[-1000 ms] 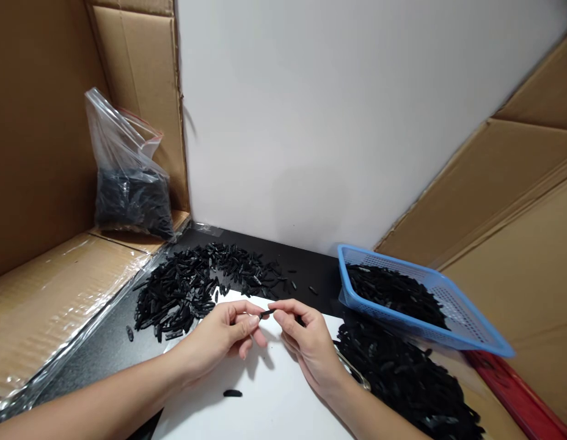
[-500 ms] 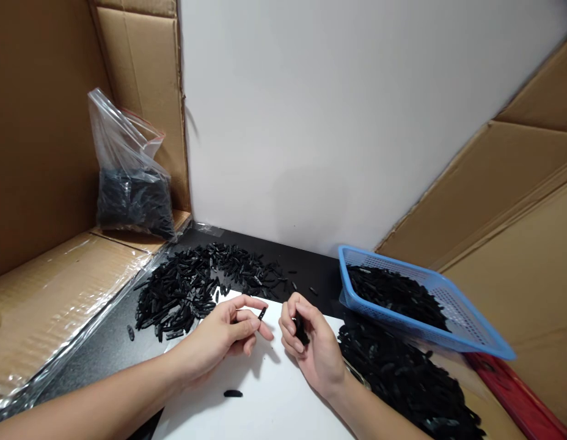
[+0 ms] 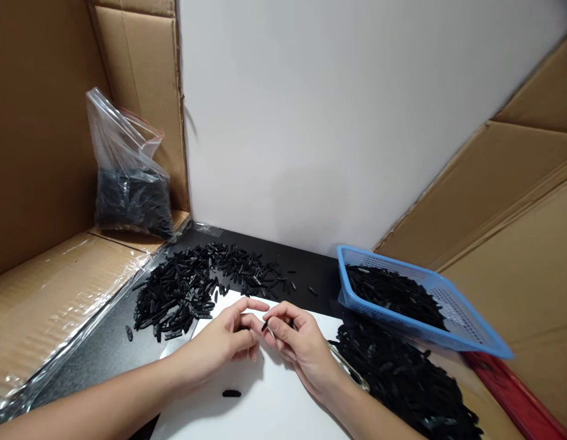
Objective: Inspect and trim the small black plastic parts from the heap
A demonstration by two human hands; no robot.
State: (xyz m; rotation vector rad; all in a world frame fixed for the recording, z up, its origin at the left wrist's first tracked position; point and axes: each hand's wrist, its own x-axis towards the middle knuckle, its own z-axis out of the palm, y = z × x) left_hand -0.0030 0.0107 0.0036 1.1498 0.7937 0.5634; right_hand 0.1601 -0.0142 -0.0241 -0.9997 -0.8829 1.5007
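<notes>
Right hand (image 3: 298, 342) pinches a small black piece (image 3: 264, 326); left hand (image 3: 237, 330), half spread, beside it, contact unclear to me. Nearside of both: loose strip (image 3: 231, 393). Beyond the left, scattered pile (image 3: 173, 299); right, heap (image 3: 402, 379) and part-filled basket (image 3: 457, 308). One mid-work, plenty left, I'd judge.

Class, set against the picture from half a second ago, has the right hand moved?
Yes: the right hand has moved left, away from the blue basket and towards the left hand.
</notes>
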